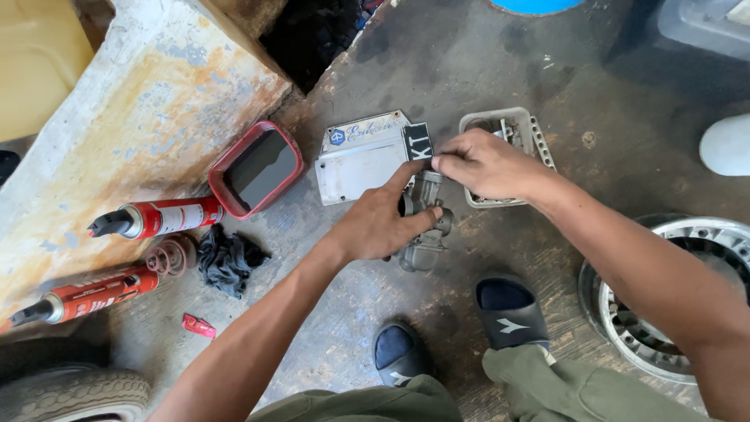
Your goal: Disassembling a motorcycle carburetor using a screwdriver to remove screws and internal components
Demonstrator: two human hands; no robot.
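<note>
Grey carburetor (424,227) sits clamped in left hand (379,227) fingers; right hand (488,166) fingers pinch its top.

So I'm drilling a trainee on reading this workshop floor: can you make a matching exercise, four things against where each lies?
Things:
1. red tray
2. black rag
3. metal wheel rim
4. grey carburettor-like part

Places:
A. at the picture's right edge, beside the right arm
B. held in the left hand, right hand on its top
C. by the concrete slab, left of the pale plate
D. below the tray, next to a coil spring

Pairs: 1-C, 2-D, 3-A, 4-B
</note>
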